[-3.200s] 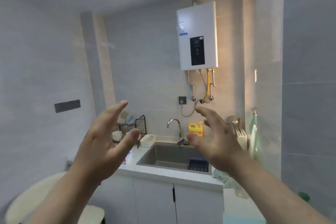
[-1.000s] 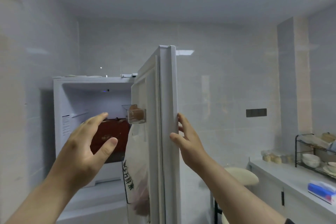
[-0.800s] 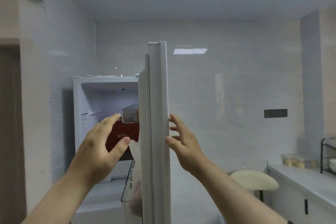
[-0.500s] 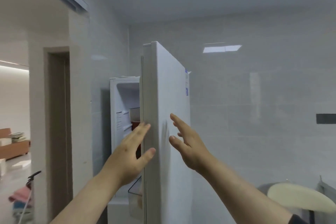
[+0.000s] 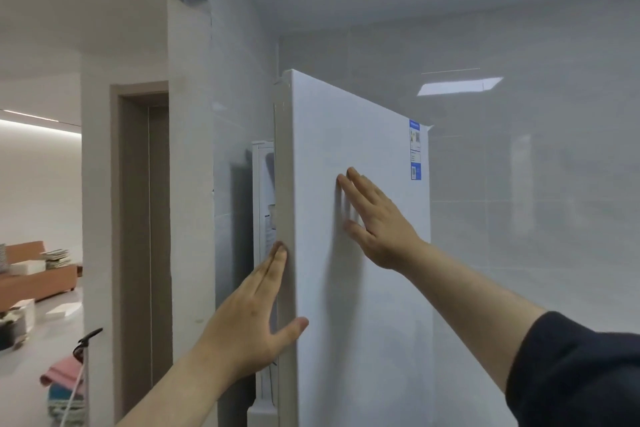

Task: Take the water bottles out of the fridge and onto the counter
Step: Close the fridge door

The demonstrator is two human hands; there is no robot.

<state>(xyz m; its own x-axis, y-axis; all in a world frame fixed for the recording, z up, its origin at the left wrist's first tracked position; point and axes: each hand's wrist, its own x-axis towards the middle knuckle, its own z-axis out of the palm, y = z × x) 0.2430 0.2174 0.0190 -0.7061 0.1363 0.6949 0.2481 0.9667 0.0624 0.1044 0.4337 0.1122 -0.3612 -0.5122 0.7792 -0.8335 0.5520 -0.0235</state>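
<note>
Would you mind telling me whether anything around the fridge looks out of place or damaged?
Nothing looks damaged or spilled. The fridge door stands ajar by a narrow gap; the left hand rests on its edge, the right hand flat on its front.

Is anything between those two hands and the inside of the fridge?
Yes, the white fridge door: it covers nearly the whole opening, leaving a narrow gap at its free edge. The left hand touches that edge with straight fingers; the right hand lies flat on the door's front. No bottles show.
</note>
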